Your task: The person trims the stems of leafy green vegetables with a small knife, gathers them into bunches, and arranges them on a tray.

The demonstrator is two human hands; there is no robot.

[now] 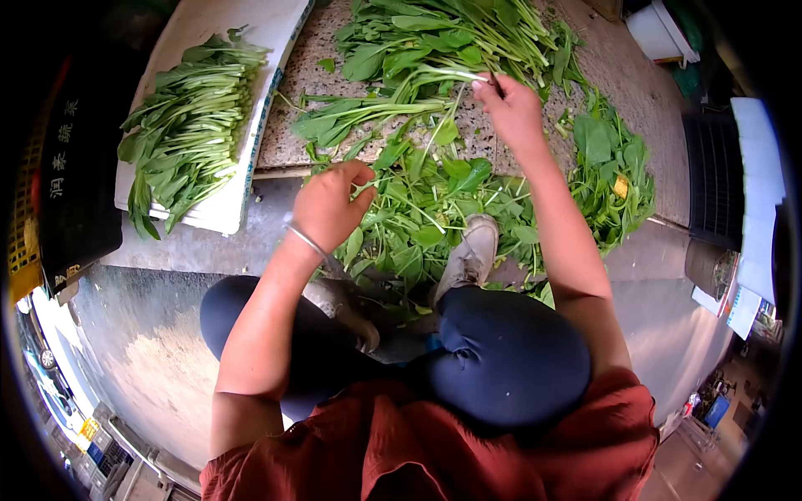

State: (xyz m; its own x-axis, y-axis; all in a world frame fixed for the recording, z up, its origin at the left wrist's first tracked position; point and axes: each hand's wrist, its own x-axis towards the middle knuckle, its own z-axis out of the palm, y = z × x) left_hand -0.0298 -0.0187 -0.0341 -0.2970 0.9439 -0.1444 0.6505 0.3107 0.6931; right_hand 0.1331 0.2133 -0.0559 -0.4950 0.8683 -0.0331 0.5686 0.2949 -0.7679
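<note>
My right hand (pixel 511 108) pinches the pale stem end of a leafy green stalk (pixel 434 77), and a small dark tool (pixel 496 85) shows between its fingers. The stalk's leaves point left over the stone slab (pixel 292 134). My left hand (pixel 330 203), with a bracelet at the wrist, hangs over the slab's near edge with fingers curled and apart, nothing visible in them. A few stalks (pixel 368 113) lie between the hands, below a large pile of greens (pixel 451 33) at the top. Neatly lined-up greens (pixel 200 125) rest on a white foam board (pixel 159 75) at left.
Loose leaves (pixel 418 217) cover the ground around my shoes (pixel 472 250). More leaves (pixel 606 167) are heaped at the slab's right. A black crate (pixel 713 179) stands far right, a black box (pixel 79 159) far left, a white container (pixel 660 33) top right.
</note>
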